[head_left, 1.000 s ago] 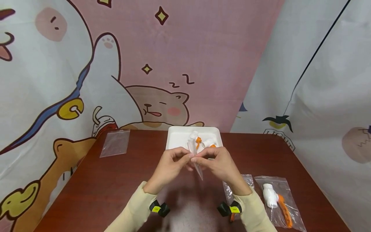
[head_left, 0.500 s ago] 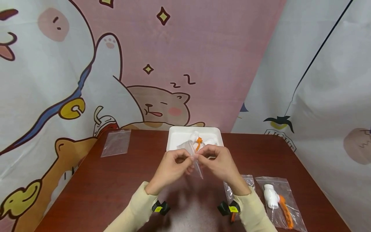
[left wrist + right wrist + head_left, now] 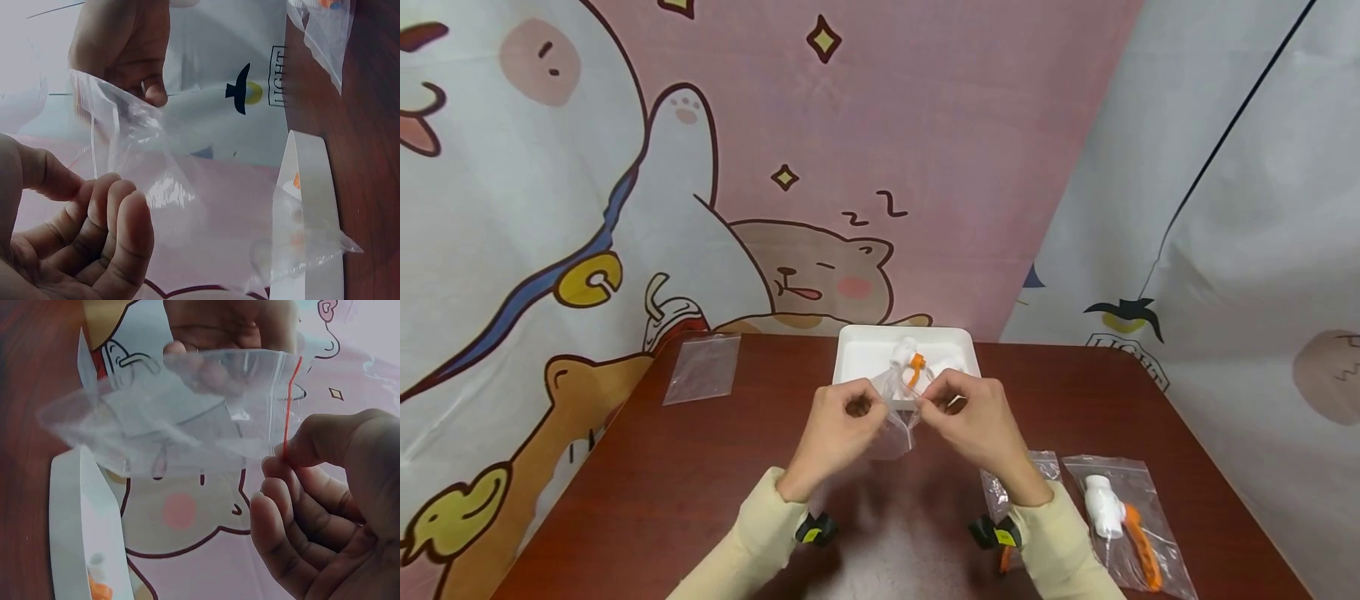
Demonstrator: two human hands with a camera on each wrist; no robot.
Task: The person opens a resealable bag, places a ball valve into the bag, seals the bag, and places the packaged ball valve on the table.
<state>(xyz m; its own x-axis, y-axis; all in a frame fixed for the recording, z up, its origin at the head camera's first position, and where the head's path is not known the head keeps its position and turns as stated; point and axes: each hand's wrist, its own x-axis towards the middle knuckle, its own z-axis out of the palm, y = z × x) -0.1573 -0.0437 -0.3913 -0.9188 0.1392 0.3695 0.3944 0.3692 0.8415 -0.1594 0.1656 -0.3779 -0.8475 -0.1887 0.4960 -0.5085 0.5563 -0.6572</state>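
Observation:
A clear zip bag [image 3: 187, 419] with a red line along its mouth hangs between both hands, its mouth parted. My left hand [image 3: 838, 421] pinches one side of the mouth between thumb and fingers. On the other side my right hand [image 3: 970, 417] pinches the edge with its thumb and forefinger. Nothing shows inside the bag in the wrist views. Just beyond the hands stands a white tray [image 3: 861, 354] holding white fittings with orange handles, one white fitting [image 3: 904, 350] with an orange handle [image 3: 916, 368] plainly seen through and above the bag.
At the right front lies a bag holding a white fitting [image 3: 1103, 507] with an orange handle [image 3: 1142, 546]. Another filled bag [image 3: 1043, 467] lies partly under the right forearm. A flat clear bag [image 3: 703, 368] rests at the far left of the table [image 3: 760, 433].
The bag's mouth has spread from nearly flat to parted. The two hands have drawn apart a little, the left one to the left and the right one to the right.

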